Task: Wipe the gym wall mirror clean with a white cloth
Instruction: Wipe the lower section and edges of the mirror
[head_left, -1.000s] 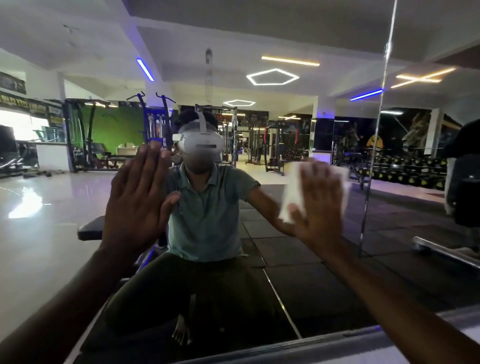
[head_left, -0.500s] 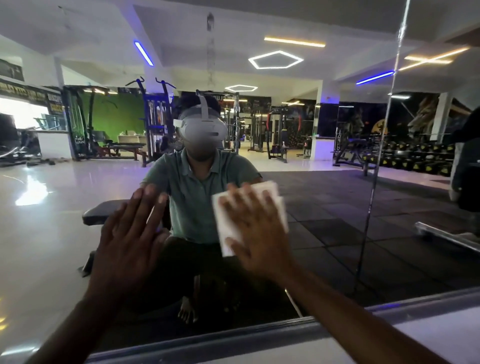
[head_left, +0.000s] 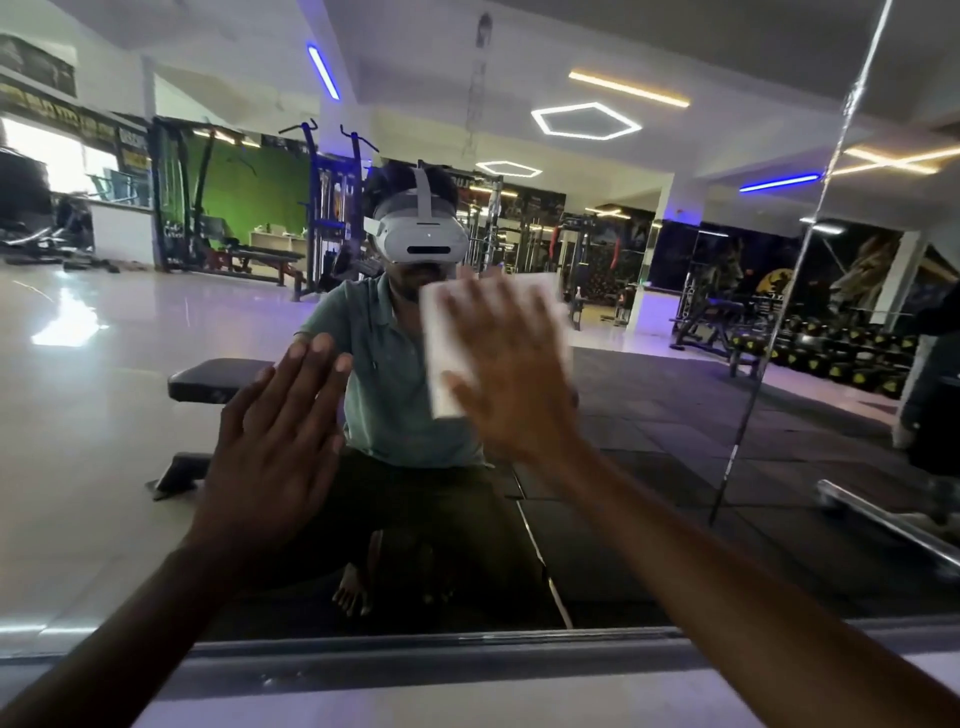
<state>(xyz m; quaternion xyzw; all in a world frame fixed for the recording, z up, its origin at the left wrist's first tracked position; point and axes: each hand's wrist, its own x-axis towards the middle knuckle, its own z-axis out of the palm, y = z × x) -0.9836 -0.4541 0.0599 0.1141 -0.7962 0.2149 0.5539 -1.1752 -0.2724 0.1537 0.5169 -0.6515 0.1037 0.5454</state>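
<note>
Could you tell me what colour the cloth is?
White, plain; the cloth shows best in the head view.

The wall mirror (head_left: 675, 467) carries the work: a white cloth (head_left: 441, 358) lies flat against its glass, pressed there by the right hand (head_left: 514, 384) with fingers spread. The left hand (head_left: 275, 447) rests open on the glass just beside it. A metal ledge (head_left: 415, 657) runs along the mirror's bottom edge.

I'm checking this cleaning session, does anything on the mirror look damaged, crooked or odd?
Nothing stands out. The gym wall mirror shows no cracks. The right hand presses the white cloth flat against it; the left hand stays open beside it.
</note>
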